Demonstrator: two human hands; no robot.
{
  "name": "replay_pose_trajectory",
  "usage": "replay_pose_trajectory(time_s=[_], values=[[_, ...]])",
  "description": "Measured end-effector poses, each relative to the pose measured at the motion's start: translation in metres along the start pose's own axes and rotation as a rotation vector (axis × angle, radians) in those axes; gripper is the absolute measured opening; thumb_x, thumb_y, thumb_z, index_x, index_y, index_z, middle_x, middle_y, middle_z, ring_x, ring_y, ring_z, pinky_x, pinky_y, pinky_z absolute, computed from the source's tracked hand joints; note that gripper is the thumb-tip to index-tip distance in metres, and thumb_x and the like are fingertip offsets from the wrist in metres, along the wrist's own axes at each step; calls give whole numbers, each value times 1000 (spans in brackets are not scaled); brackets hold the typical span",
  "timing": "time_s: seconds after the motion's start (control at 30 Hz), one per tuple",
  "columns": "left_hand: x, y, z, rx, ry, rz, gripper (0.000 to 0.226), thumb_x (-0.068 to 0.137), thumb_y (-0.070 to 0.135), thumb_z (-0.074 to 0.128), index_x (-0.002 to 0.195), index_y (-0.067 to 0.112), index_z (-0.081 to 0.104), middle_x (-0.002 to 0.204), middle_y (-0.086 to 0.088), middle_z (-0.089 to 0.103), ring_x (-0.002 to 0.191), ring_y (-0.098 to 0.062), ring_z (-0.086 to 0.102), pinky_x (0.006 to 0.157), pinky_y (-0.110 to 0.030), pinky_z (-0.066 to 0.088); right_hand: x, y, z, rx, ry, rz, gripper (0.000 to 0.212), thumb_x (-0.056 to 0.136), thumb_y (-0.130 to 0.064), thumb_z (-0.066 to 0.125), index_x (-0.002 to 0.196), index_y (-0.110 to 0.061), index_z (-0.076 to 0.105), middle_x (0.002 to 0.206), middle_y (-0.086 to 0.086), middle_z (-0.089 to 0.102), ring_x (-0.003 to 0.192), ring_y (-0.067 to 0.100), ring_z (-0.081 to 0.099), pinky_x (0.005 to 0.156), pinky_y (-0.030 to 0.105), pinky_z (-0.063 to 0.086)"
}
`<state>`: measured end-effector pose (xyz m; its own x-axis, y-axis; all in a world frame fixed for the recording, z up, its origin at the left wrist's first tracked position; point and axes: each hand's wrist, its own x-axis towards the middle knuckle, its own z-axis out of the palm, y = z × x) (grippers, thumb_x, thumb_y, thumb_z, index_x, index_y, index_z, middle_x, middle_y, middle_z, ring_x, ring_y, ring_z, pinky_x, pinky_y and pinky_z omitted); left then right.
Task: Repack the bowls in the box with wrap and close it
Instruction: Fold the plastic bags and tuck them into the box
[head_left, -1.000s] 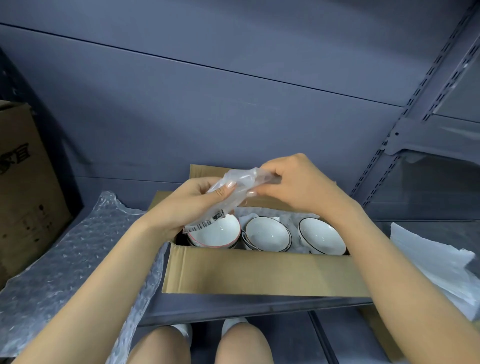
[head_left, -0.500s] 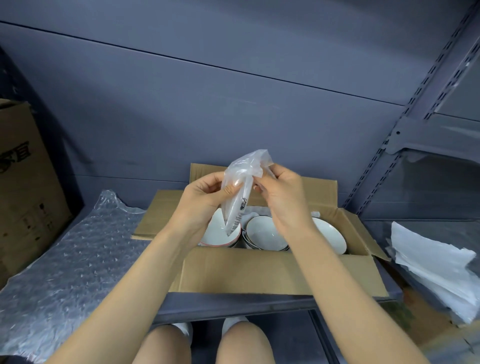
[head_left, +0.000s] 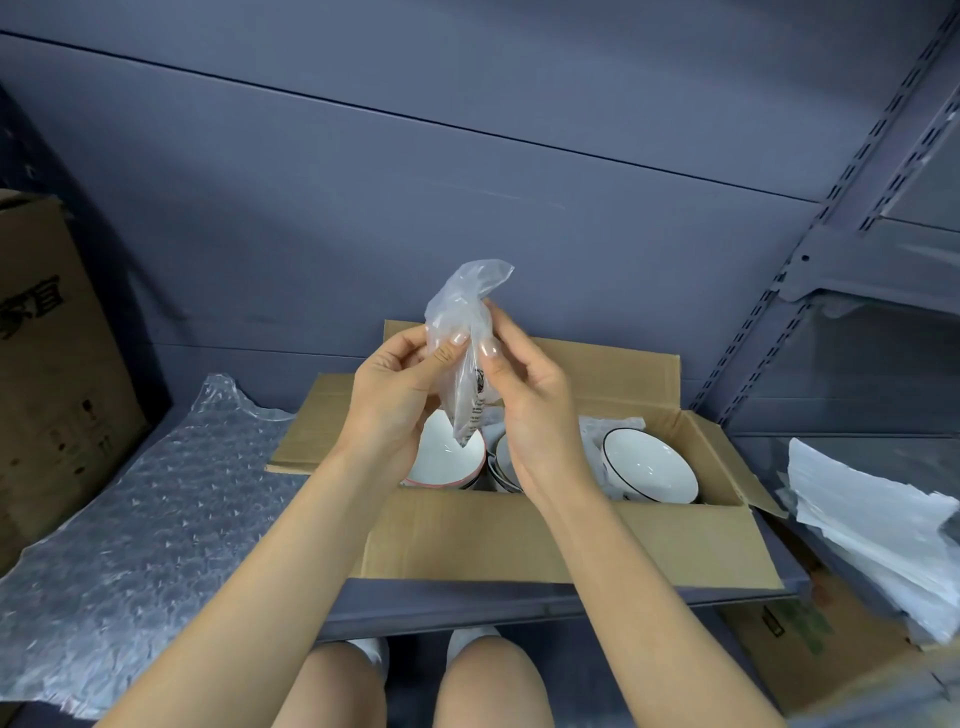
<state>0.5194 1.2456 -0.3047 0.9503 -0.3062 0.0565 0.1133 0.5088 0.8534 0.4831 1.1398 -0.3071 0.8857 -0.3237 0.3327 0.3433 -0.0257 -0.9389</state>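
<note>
An open cardboard box (head_left: 519, 540) stands on the grey shelf with its flaps spread. Inside it are white bowls: one with a red rim (head_left: 441, 460) at the left, a dark-rimmed one (head_left: 506, 462) in the middle partly behind my wrist, and another dark-rimmed one (head_left: 649, 470) at the right. Above the box I hold a clear plastic bag (head_left: 465, 332) with black print upright. My left hand (head_left: 395, 395) and my right hand (head_left: 524, 395) both pinch it between thumb and fingers.
A sheet of bubble wrap (head_left: 140, 530) lies on the shelf to the left of the box. A large brown carton (head_left: 47, 364) stands at far left. White foam sheets (head_left: 872, 540) are stacked at right over another carton (head_left: 810, 639). Shelf uprights (head_left: 831, 208) rise at right.
The bag has turned from lying across my hands to standing upright, and both hands have drawn close together around it. The view has shifted, showing more of the box's right side.
</note>
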Motion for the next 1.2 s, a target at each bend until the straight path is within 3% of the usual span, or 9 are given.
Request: replay_pose_trajectory(time_s=[0.13, 0.37, 0.5, 0.67, 0.73, 0.8, 0.9, 1.03, 1.2], values=[[1, -1, 3, -1, 19, 8, 44, 67, 21, 73, 105, 1, 62, 98, -20, 62, 86, -31, 60, 81, -43, 50, 0, -1, -3, -27, 190, -56, 14, 87, -7, 66, 97, -17, 67, 87, -9, 70, 80, -2, 65, 66, 12, 48], [8, -8, 4, 115, 129, 38, 16, 80, 15, 73, 94, 10, 66, 83, -4, 66, 80, -23, 60, 79, -40, 47, -1, 10, -8, -564, 94, -266, 26, 91, -27, 62, 110, -13, 70, 106, -7, 58, 99, 3, 57, 86, 16, 45], [10, -10, 2, 137, 112, 20, 18, 81, 15, 72, 96, 8, 65, 84, -5, 67, 78, -22, 61, 83, -42, 48, 3, 14, -14, -767, 78, -336, 35, 78, -27, 77, 112, -17, 70, 100, -5, 56, 92, 6, 54, 78, 12, 41], [9, -11, 2, 202, -33, -44, 30, 81, 13, 72, 108, 5, 63, 102, -15, 70, 93, -29, 66, 97, -44, 49, 11, 16, -24, -821, 147, -335, 9, 82, -13, 69, 89, -8, 72, 83, -6, 57, 74, 7, 51, 65, 7, 35], [10, -10, -1, 242, -110, -53, 35, 76, 16, 75, 108, 8, 64, 108, -14, 70, 102, -29, 66, 96, -42, 50, 15, 17, -32, -756, 135, -263, 10, 84, -13, 67, 83, -4, 71, 76, 0, 59, 68, 13, 50, 62, 16, 38], [14, -10, -7, 397, -137, -23, 31, 79, 21, 75, 108, 13, 65, 106, -5, 71, 103, -21, 66, 97, -37, 49, 20, 20, -41, -704, 104, -147, 15, 85, -15, 67, 82, 0, 70, 71, 13, 60, 61, 16, 46, 59, 25, 38], [29, -20, -26, 872, -57, 92, 32, 83, 32, 70, 111, 18, 63, 107, 7, 68, 102, -11, 63, 93, -29, 49, 27, 30, -57, -656, 94, 4, 21, 86, -14, 66, 83, 6, 65, 72, 22, 61, 60, 9, 39, 58, 26, 35], [46, -47, -51, 1510, -212, 126, 73, 72, 53, 72, 130, 16, 49, 131, -3, 50, 123, -23, 44, 99, -35, 40, 33, 46, -73, -536, 149, 173, 8, 84, -9, 69, 88, -13, 74, 80, -7, 72, 78, 7, 64, 84, 31, 52], [59, -76, -51, 1680, -331, -12, 103, 63, 67, 70, 145, 22, 27, 148, -3, 31, 138, -25, 22, 113, -36, 22, 36, 65, -79, -512, 143, 271, 9, 83, -7, 69, 90, -9, 74, 89, 7, 73, 79, 10, 61, 88, 34, 51]])
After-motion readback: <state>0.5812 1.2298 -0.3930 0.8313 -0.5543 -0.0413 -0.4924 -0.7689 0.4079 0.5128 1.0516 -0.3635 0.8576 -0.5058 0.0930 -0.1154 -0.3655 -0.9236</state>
